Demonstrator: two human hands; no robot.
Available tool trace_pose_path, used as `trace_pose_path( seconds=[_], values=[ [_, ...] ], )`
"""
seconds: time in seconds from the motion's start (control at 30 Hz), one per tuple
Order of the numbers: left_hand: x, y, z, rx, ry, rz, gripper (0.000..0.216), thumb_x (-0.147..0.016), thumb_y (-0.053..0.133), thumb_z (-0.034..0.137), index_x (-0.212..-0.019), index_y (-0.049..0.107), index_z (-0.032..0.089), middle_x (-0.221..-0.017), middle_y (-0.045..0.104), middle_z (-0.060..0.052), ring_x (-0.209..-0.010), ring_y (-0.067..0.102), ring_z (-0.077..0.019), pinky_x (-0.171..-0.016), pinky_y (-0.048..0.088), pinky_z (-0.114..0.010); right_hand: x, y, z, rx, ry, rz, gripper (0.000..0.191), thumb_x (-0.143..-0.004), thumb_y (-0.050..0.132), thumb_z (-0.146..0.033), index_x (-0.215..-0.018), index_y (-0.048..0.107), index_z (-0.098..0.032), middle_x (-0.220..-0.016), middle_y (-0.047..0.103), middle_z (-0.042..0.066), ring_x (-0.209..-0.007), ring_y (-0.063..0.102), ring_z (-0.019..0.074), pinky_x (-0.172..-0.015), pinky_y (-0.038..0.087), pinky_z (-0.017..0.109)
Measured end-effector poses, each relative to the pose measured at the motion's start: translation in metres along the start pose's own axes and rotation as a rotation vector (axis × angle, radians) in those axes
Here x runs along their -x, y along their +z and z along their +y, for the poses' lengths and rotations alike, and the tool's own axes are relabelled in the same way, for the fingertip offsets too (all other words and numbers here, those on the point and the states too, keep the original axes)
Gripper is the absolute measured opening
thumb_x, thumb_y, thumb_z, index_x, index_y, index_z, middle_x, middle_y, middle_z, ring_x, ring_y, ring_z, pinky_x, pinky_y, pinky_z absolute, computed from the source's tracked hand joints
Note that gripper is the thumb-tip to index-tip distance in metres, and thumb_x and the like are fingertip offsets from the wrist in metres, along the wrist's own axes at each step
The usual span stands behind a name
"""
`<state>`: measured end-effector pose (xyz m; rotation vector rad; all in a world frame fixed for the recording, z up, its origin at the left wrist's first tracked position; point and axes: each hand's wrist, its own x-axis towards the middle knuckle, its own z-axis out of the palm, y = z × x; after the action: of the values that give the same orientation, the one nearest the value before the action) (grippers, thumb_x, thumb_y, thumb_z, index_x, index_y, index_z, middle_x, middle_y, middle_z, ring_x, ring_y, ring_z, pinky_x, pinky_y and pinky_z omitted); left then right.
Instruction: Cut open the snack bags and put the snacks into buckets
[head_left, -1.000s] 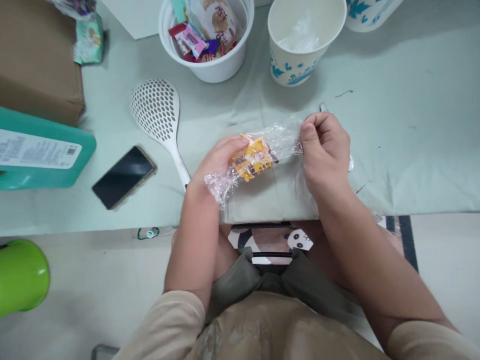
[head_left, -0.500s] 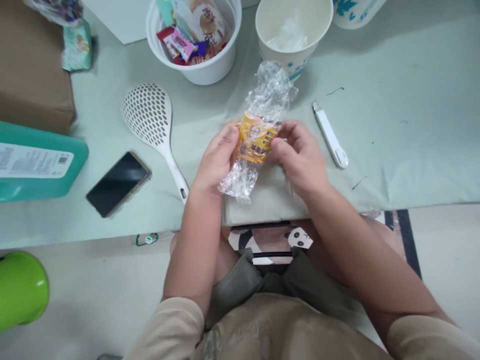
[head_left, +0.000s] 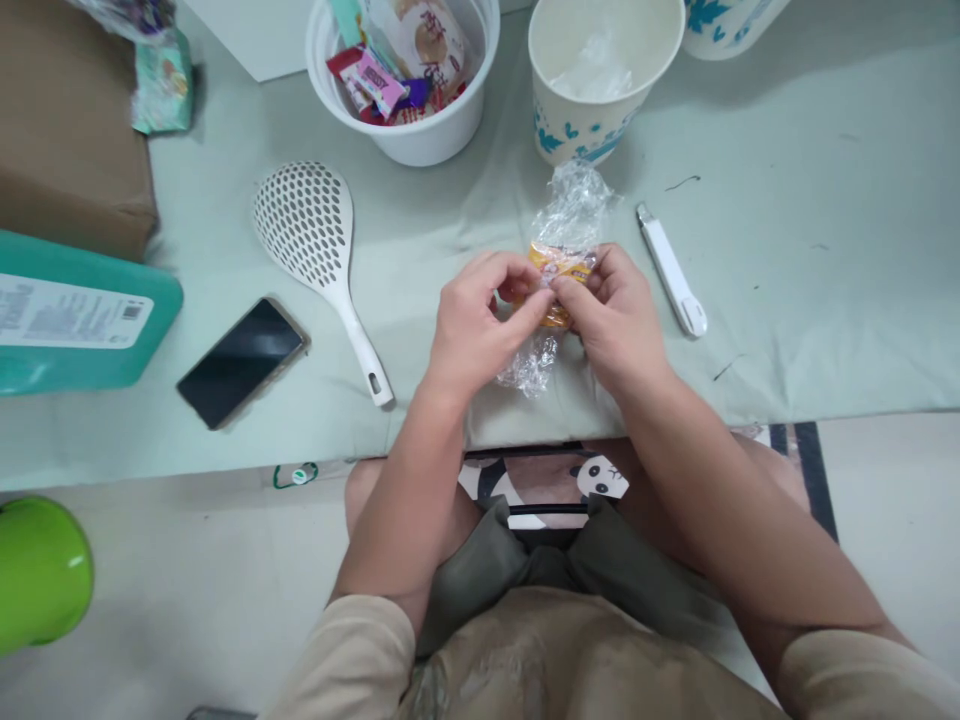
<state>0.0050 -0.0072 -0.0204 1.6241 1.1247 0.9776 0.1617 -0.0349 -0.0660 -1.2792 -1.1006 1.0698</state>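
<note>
A small yellow packet point(head_left: 576, 262) with printing is wrapped in crinkled clear plastic film point(head_left: 574, 208), whose loose ends stick out above and below it. My right hand point(head_left: 621, 315) grips the packet's right side, thumb on top and fingers behind. From the left, my left hand point(head_left: 487, 310) has its curled fingers and thumb at the film over the packet's middle, the two thumbs almost meeting. Both hands cover much of the packet. The lower film end point(head_left: 531, 368) hangs just above the table's front part.
Behind stand a white tub point(head_left: 431, 145) of wrapped snacks and a paper bucket point(head_left: 585, 125) with clear plastic inside. A white utility knife point(head_left: 671, 270) lies right; a slotted skimmer point(head_left: 311, 230) and phone point(head_left: 244, 362) lie left. A teal bottle point(head_left: 161, 310) and cardboard box point(head_left: 75, 140) are further left.
My left hand has let go of the packet's left edge and come over its front to the film. The packet has shifted slightly right, held in my right hand.
</note>
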Motion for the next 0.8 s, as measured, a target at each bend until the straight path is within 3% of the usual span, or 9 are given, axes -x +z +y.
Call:
trace_pose_path(
  seconds=[0.13,0.37,0.57,0.8],
  values=[
    [-0.001,0.000,-0.003,0.097,-0.064,0.038,0.008,-0.088,0.075,0.022,-0.081,0.070,0.022,-0.076,0.064,0.002,-0.068,0.057,-0.0122,-0.066,0.046,-0.028,0.001,0.002,0.005,0.005,-0.028,-0.025,0.025,-0.096,0.063,-0.041,-0.110,0.048,-0.028,-0.098,0.073,0.001,-0.082,0.073,0.0161,-0.071,0.063,0.033],
    [-0.005,0.001,-0.005,0.341,-0.202,0.192,0.017,-0.090,0.074,0.030,-0.079,0.063,0.024,-0.072,0.057,0.003,-0.065,0.058,-0.0116,-0.064,0.049,-0.027,0.002,0.002,0.014,0.100,-0.071,0.041,0.020,-0.101,0.054,-0.036,-0.119,0.048,-0.030,-0.082,0.070,-0.004,-0.062,0.067,0.0144,-0.063,0.060,0.033],
    [-0.008,0.001,-0.003,0.427,-0.222,0.290,0.021,-0.091,0.071,0.027,-0.076,0.056,0.025,-0.066,0.051,0.004,-0.055,0.051,-0.0093,-0.055,0.044,-0.027,0.000,-0.001,0.020,0.161,-0.106,-0.004,0.022,-0.104,0.048,-0.033,-0.126,0.046,-0.032,-0.097,0.073,-0.001,-0.074,0.071,0.0155,-0.068,0.062,0.033],
    [-0.012,-0.002,0.001,0.550,-0.293,0.453,0.024,-0.090,0.064,0.024,-0.075,0.045,0.025,-0.062,0.039,0.004,-0.052,0.039,-0.0090,-0.054,0.032,-0.030,0.000,-0.004,0.021,0.182,-0.116,0.093,0.028,-0.103,0.047,-0.028,-0.130,0.045,-0.034,-0.106,0.074,0.000,-0.075,0.070,0.0152,-0.062,0.060,0.030]
  ],
)
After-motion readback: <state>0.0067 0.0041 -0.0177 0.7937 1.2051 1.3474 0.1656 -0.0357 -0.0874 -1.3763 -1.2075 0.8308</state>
